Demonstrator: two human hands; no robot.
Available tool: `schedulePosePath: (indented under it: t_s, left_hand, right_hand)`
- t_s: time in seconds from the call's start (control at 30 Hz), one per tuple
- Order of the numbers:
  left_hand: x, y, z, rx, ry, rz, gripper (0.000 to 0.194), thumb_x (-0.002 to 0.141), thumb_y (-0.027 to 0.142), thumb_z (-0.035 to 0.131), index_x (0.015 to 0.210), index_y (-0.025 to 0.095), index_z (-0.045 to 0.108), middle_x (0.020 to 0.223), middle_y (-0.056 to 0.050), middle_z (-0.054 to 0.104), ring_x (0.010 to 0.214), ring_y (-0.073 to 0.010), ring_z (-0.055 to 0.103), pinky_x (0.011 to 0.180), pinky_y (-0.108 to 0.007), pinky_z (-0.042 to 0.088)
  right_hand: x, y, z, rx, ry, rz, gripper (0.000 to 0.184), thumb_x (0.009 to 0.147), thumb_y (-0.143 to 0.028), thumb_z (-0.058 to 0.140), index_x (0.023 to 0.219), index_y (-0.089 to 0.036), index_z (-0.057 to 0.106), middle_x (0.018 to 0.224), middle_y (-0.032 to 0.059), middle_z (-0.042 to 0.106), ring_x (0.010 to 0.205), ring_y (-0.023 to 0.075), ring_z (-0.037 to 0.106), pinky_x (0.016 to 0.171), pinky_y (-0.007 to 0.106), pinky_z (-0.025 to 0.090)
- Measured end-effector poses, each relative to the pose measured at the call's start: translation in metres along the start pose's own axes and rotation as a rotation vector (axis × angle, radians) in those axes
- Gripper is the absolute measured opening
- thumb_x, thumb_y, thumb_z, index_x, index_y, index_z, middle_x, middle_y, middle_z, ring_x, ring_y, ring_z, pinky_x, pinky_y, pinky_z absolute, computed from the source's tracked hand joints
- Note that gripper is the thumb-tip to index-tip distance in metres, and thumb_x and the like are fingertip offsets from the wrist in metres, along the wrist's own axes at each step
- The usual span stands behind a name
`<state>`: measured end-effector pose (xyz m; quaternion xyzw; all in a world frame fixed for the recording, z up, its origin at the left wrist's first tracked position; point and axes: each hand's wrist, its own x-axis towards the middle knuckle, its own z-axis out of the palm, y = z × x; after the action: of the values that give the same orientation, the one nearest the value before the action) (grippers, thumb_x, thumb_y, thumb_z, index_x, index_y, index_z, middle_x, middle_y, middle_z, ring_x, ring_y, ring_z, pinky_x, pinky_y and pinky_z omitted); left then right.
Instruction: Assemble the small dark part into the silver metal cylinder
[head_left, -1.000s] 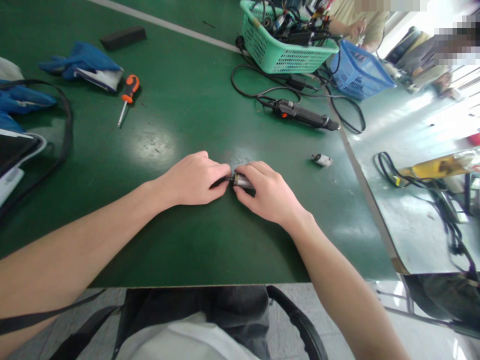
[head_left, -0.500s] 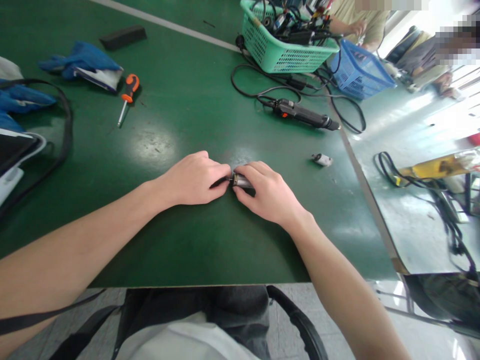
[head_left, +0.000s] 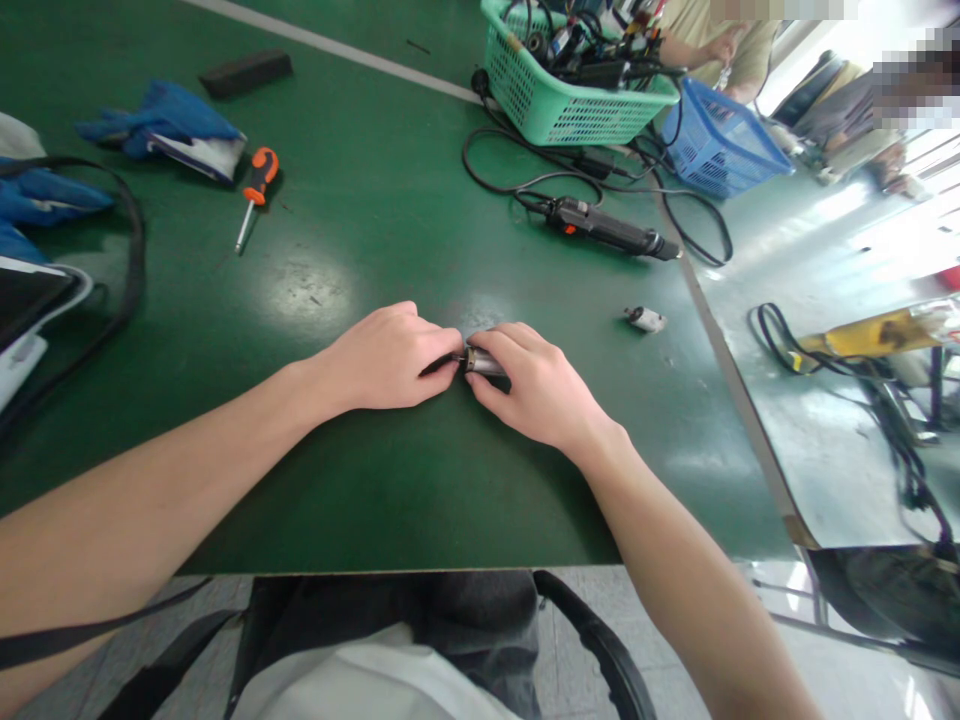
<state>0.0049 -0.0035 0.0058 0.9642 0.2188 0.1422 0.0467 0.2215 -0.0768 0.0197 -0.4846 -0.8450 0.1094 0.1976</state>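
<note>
A small silver cylindrical motor (head_left: 486,362) lies on its side near the middle of the green table, its dark end facing left. My right hand (head_left: 536,385) curls over it, thumb and fingers closed on its body, so its right part is hidden. My left hand (head_left: 397,358) is closed in a pinch at the thin shaft that sticks out of the dark end. The fingertips of both hands almost meet there. Another small silver motor (head_left: 645,320) rests on the table to the right of my right hand.
An orange-and-black screwdriver (head_left: 259,190), blue gloves (head_left: 169,125) and a dark block (head_left: 246,75) lie at the left. A black electric screwdriver (head_left: 607,228) with its cable sits beyond the right hand. Behind are a full green basket (head_left: 570,115), a blue basket (head_left: 720,150) and a co-worker's hand (head_left: 720,50).
My two hands and the motor between them stay in the same place. At the back, the co-worker's hand has shifted slightly.
</note>
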Motion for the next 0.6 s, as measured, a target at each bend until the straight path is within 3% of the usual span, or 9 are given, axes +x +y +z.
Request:
schedulePosePath:
  t_s: [0.6]
  left_hand:
    - [-0.0003,-0.0023,0.0027,-0.008,-0.006,-0.014,0.027,0.101,0.034,0.048,0.085,0.020,0.065,0.077,-0.002,0.072,0.069,-0.0183,0.065,0.073,-0.035,0.041]
  right_hand:
    - [-0.0012,0.0020,-0.0032,0.034,-0.022,-0.045,0.026,0.099,-0.021,0.056,0.125,-0.022,0.061,0.121,0.0110,0.070,0.114,0.0298,0.062,0.100,0.047,0.052]
